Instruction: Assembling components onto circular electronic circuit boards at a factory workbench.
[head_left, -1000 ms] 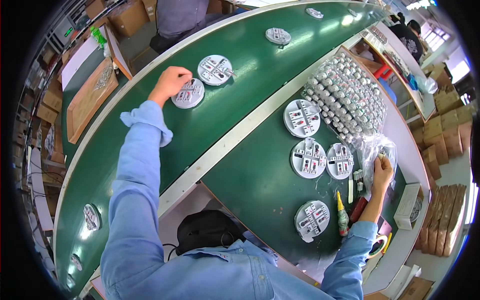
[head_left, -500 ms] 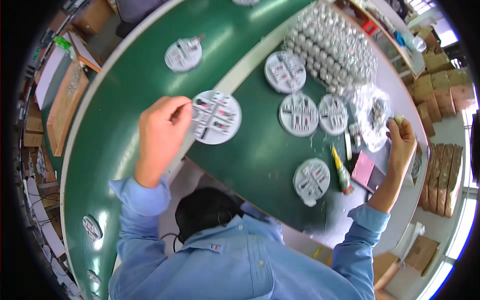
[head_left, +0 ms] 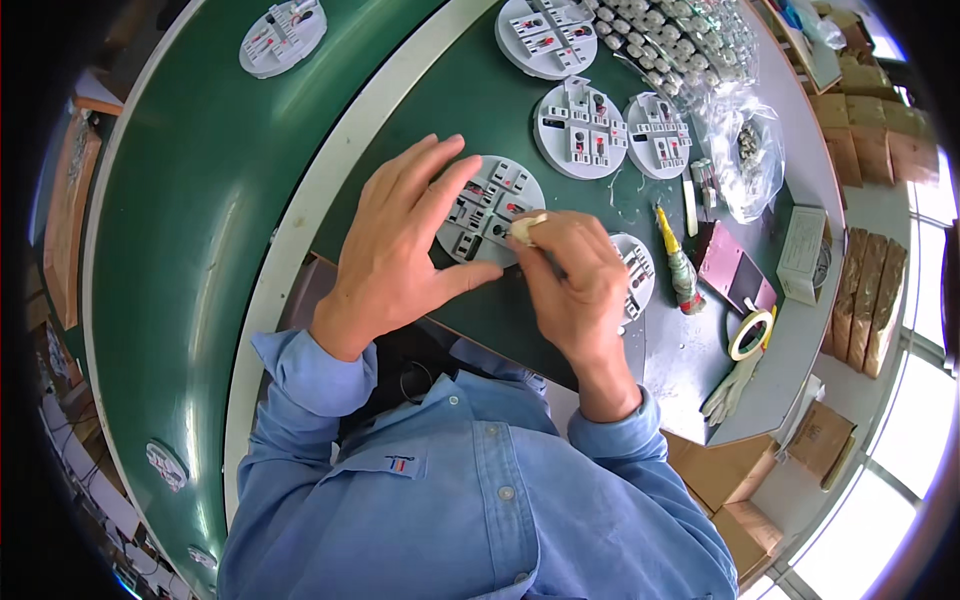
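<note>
The round white disc, studded with small grey and red-marked parts, lies flat on the green table near its front edge, just in front of the person. The left hand rests on the disc's left side with fingers spread, its grip flat and holding nothing, only pinning the disc down. The right hand comes in from the right with a taped fingertip on the disc's lower right rim; its grip looks pressed together, perhaps on a small part, though the fingers hide what, if anything, is between them.

The main risk, as I judge it, is the disc sliding or turning under the push of the right hand, since only the left palm and fingers steady it on the smooth surface. A slip toward the front edge could send it off the table. A small part pushed in crooked could also jam or pop out and be lost among the clutter.

A second white disc lies partly under the right wrist, so a sweep of that arm could drag it. The yellow-tipped tool and the roll of tape sit nearer the right edge, and an elbow could knock either.
</note>
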Motion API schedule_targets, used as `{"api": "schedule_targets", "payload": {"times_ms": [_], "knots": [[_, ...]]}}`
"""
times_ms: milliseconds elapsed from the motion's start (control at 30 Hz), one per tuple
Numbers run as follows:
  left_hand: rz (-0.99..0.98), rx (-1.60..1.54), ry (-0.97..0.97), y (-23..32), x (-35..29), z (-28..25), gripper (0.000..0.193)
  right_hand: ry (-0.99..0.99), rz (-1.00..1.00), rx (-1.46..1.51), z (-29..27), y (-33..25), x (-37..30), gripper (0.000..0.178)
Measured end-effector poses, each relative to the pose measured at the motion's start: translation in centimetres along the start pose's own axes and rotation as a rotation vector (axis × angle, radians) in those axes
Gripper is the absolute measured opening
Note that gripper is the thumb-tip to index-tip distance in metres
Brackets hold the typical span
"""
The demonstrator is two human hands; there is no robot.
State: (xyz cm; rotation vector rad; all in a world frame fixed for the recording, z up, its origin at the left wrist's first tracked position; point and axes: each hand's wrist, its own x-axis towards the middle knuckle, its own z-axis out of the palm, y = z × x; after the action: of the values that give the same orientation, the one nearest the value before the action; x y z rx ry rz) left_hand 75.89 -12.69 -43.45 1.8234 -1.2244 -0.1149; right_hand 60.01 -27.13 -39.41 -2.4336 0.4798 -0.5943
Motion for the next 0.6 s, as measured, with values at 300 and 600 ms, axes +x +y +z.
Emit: {"api": "schedule_targets", "payload": {"times_ms": [300,600], "knots": [[0.030,0.042,-0.178,-0.1,0.7,-0.4,0.104,-0.045,-0.134,-0.103,0.8,-0.2,0.3,0.024],[-0.031,0.082,-0.096,1.0,-0.5,0.7,0.105,-0.126,-0.118,-0.134,-1.0,-1.6,1.1,0.029]]}}
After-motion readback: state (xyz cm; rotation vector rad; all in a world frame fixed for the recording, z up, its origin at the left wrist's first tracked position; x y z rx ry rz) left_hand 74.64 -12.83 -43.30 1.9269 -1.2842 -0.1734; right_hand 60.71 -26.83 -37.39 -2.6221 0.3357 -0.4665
